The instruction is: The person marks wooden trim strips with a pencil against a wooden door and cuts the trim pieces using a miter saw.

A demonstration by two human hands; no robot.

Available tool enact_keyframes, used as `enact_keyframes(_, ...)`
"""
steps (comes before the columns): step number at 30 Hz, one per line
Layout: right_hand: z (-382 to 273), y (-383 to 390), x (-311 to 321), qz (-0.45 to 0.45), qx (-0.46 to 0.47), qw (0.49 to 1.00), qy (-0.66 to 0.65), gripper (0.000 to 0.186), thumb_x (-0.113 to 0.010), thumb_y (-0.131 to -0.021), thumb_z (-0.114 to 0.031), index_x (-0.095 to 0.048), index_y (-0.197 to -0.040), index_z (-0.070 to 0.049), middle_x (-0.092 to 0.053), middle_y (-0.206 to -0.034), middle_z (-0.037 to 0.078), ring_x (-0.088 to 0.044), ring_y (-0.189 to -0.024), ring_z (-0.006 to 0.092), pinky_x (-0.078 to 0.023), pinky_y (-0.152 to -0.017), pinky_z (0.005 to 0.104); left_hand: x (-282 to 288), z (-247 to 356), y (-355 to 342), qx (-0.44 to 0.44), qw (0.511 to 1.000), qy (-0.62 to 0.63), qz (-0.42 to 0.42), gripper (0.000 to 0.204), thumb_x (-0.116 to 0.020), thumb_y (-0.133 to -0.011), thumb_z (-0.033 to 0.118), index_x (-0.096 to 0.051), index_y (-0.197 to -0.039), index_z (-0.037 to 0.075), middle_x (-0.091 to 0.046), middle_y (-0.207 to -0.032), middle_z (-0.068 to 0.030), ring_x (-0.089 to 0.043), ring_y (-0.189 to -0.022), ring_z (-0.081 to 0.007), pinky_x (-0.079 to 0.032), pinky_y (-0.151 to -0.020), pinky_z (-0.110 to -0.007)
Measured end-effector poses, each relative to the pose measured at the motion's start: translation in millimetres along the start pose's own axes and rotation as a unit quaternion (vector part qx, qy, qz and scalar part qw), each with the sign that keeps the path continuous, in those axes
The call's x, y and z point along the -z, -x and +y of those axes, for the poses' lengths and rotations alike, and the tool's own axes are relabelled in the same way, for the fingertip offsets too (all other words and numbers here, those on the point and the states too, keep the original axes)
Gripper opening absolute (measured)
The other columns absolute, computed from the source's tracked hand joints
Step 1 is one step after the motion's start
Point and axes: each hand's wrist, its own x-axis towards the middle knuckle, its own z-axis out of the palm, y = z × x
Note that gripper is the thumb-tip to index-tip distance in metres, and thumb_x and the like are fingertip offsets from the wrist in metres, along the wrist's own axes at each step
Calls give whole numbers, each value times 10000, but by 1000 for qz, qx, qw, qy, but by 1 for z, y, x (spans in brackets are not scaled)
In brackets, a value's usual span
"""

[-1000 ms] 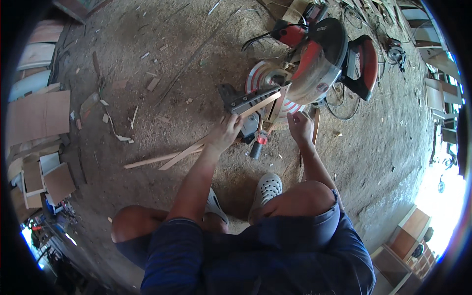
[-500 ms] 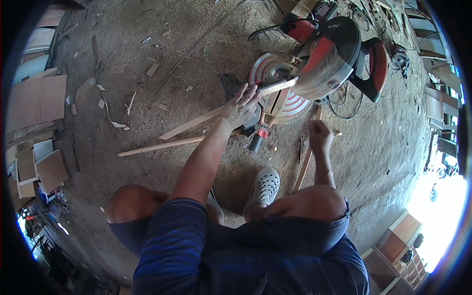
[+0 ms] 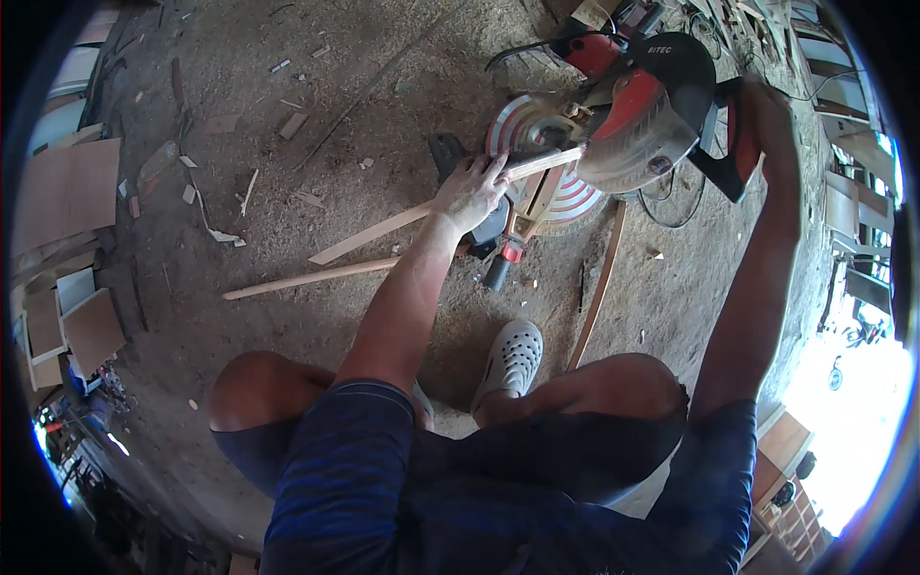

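A red and black miter saw point(image 3: 637, 144) stands on the ground in front of me, its head raised and tilted to the right. My right hand point(image 3: 771, 117) is wrapped round the saw's red and black handle point(image 3: 742, 153). On the saw's table, my left hand point(image 3: 470, 195) grips a wooden strip point(image 3: 546, 166), with its fingertips close to the fence. The strip's right end reaches the clear blade guard. Another flat strip point(image 3: 369, 235) sticks out to the left from beneath my left hand and wrist, and a thinner wooden stick point(image 3: 307, 278) lies below it.
A long thin wooden strip point(image 3: 600, 287) lies on the ground right of my shoe point(image 3: 517, 356). A power cord point(image 3: 676, 225) loops beside the saw. Wood offcuts point(image 3: 294, 126) and sawdust litter the dirt floor. Boards point(image 3: 67, 196) are stacked at the left edge.
My right hand has moved up and right from above the loose strip to the saw handle and closed on it. My left hand stays on the wooden strip.
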Motion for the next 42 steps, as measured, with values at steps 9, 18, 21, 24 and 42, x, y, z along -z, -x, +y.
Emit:
enact_keyframes(9,-6,50,-39,-33,-78,988,-131,595,-635,-1049,-285,-388,-1564,-117,-698,-1069,128,-753,-844,276,-612,-618,389,-6,-6,10,34,999,13,-3,430,-734,-893,269,-711,-1295,121,-533,-1538,-93,-594,-1270,-291,-568,-969,-444)
enact_keyframes(18,-12,196,-98,113,-60,969,-211,635,-574,-1089,-213,-256,-1632,-130,-682,-1156,164,-724,-765,222,-601,-580,333,-6,-3,6,23,999,3,-40,444,-678,-934,277,-674,-1338,92,-532,-1549,-106,-605,-1263,-298,-569,-951,-451)
enact_keyframes(21,-2,224,-117,129,-36,967,-216,621,-548,-1097,-190,-244,-1633,-108,-668,-1147,159,-696,-752,197,-578,-597,313,-10,-2,8,13,1000,-5,-7,431,-649,-945,263,-662,-1332,76,-526,-1559,-128,-604,-1271,-318,-558,-971,-467)
enact_keyframes(24,13,239,-129,141,-9,960,-241,639,-588,-1090,-202,-257,-1634,-154,-679,-1100,137,-664,-746,177,-570,-610,312,-14,-4,11,7,1000,-2,28,390,-635,-937,241,-669,-1282,63,-529,-1554,-154,-597,-1288,-332,-549,-991,-480)
enact_keyframes(42,39,274,-168,192,44,946,-258,641,-523,-1080,-110,-210,-1639,-107,-650,-1142,141,-594,-715,140,-538,-672,299,-10,-7,12,3,999,32,8,281,-610,-935,226,-723,-1149,83,-516,-1579,-143,-584,-1328,-316,-560,-1008,-464)
